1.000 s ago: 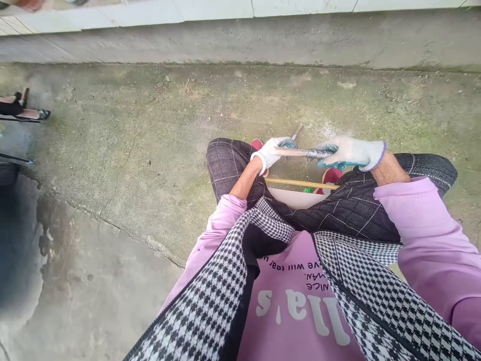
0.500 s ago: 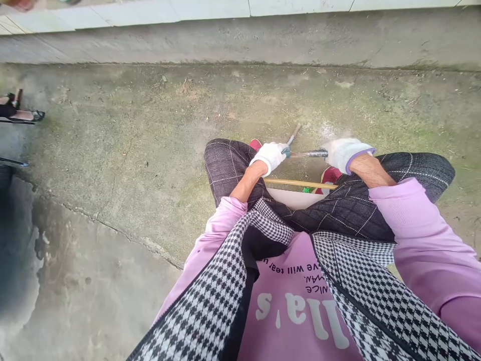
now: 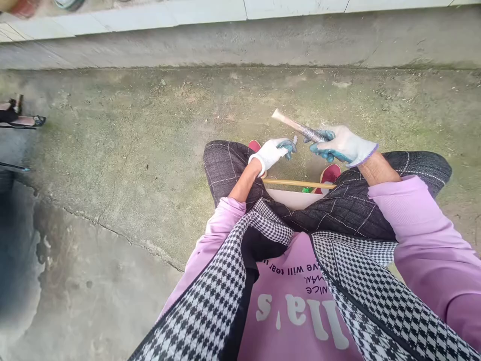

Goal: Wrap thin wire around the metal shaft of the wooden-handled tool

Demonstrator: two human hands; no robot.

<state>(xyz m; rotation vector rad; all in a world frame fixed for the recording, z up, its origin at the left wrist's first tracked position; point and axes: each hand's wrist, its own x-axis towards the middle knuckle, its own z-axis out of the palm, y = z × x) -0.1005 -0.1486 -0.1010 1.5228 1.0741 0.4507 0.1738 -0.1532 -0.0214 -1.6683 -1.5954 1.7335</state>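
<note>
- Mottled concrete floor (image 3: 124, 125), tinged green in places, spreading from 9 o'clock round past 12 to 3.
- Low grey step (image 3: 300, 40) crossing the view from 10 o'clock to 2.
- White tiles (image 3: 210, 11) along the step's far edge, at 12 o'clock.
- Reddish pot (image 3: 24, 7) at 10 o'clock, blurred and cut off by the frame.
- Another person's foot (image 3: 26, 120) in a dark sandal (image 3: 39, 120), between 9 and 10 o'clock.
- Thin dark rod (image 3: 15, 166) with a bluish tip, at 9 o'clock.
- Crack (image 3: 112, 231) slanting from 9 o'clock to 7.
- Dark, blurred patch (image 3: 17, 250) between 8 and 9 o'clock.
</note>
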